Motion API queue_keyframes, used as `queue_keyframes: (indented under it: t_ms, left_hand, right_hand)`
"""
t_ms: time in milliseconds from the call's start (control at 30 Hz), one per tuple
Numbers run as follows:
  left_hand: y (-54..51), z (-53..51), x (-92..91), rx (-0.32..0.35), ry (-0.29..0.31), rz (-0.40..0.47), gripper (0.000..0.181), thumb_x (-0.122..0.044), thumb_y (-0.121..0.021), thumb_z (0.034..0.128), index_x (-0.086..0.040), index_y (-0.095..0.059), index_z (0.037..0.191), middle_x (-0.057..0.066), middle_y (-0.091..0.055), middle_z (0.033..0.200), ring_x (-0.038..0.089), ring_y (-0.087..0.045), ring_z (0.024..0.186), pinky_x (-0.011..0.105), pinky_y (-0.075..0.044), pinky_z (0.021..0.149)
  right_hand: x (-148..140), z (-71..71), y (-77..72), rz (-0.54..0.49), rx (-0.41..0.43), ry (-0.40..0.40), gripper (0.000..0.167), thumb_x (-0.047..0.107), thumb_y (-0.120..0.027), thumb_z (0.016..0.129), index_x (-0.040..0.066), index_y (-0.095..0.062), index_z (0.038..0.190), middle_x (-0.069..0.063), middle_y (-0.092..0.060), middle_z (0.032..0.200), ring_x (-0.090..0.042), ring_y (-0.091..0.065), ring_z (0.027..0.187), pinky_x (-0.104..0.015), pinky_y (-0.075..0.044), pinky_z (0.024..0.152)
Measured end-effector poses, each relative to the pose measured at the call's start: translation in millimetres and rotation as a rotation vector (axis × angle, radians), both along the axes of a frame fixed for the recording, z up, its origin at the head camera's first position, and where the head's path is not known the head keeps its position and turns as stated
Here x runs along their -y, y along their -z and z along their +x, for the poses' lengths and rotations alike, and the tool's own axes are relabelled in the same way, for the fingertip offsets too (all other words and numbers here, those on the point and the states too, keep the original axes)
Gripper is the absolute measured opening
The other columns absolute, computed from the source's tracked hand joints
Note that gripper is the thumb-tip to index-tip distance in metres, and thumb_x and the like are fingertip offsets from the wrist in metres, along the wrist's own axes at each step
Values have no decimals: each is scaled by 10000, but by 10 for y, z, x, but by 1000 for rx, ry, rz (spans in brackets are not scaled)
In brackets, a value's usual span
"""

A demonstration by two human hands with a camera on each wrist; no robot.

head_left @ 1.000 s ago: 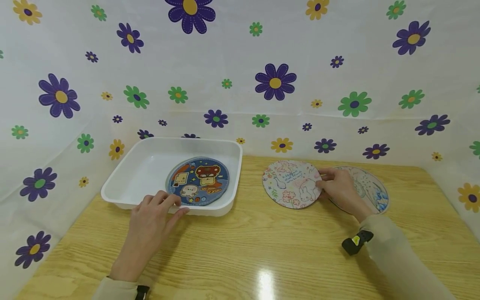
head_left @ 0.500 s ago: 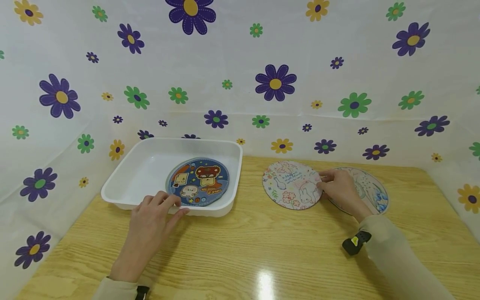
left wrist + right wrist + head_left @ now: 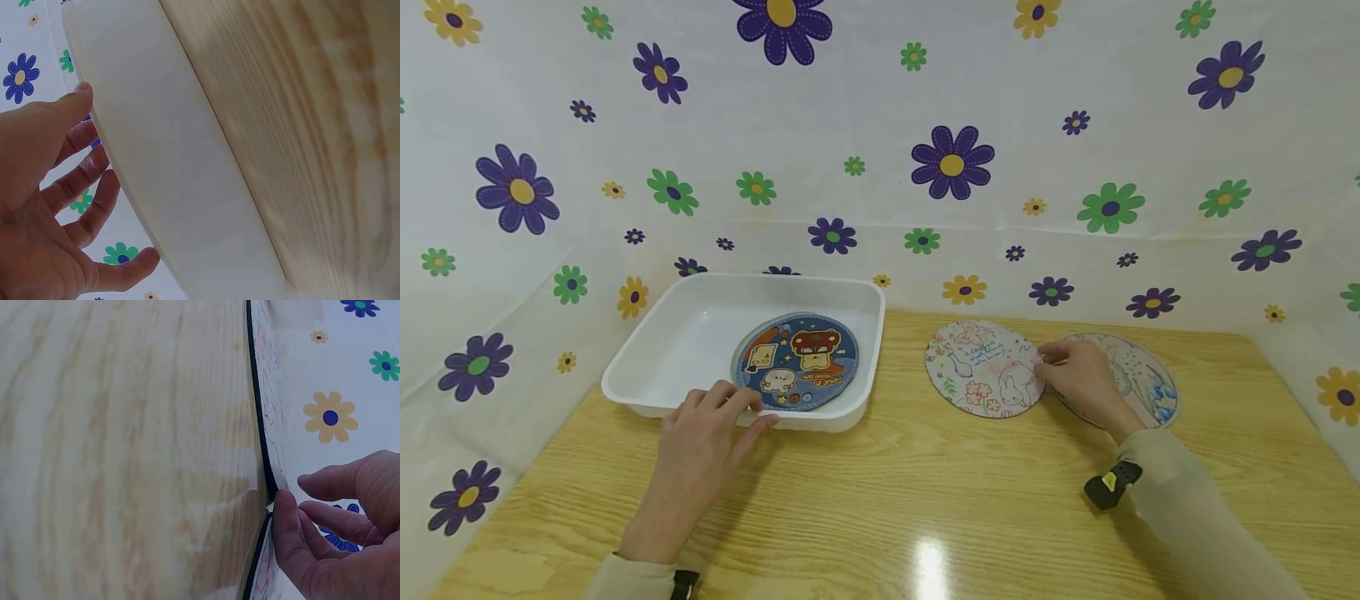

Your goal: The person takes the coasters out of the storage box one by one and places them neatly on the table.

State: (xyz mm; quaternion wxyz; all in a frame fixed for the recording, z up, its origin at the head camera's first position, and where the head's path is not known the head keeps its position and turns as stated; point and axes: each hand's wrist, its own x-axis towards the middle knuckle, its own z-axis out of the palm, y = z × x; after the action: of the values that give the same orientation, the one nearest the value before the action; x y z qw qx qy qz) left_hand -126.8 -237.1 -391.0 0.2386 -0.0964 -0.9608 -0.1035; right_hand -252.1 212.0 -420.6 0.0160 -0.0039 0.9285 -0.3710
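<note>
A white tray [image 3: 677,358] stands at the left of the table. Inside it lies a round dark-blue mat with cartoon figures [image 3: 801,367], over another round mat whose pale edge shows. My left hand [image 3: 703,433] grips the tray's front rim [image 3: 144,187], thumb on one side and fingers on the other. At the right, a round pink-and-white bunny mat [image 3: 981,371] lies flat. My right hand [image 3: 1082,379] touches its right edge with fingertips; in the right wrist view the thumb stands off its surface. Beneath this hand is another round mat with blue flowers [image 3: 1161,398], partly covered.
The wooden table [image 3: 880,500] extends in front of both hands. A white cloth with printed flowers [image 3: 865,108] hangs behind and at both sides. Black straps circle both wrists.
</note>
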Motion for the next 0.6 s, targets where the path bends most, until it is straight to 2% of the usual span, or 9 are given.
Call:
queue_keyframes:
  t_ms: [300, 600]
  left_hand:
    - [-6, -7, -1, -10, 4, -3, 223, -330, -821, 863, -179, -685, 957, 90, -699, 1003, 386, -661, 936, 591, -571, 715]
    - [-14, 1, -5, -4, -1, -7, 222, -332, -818, 866, -179, -688, 958, 92, -702, 1008, 385, -662, 937, 585, -574, 719]
  right_hand:
    - [0, 16, -10, -19, 37, 25, 394, 176, -576, 1011, -36, -617, 1341, -256, -649, 1226, -258, -631, 896, -220, -515, 715]
    - [17, 47, -41, -32, 54, 27, 387, 193, -564, 1032, -19, -609, 1352, -258, -634, 1267, -253, -659, 888, -226, -535, 726]
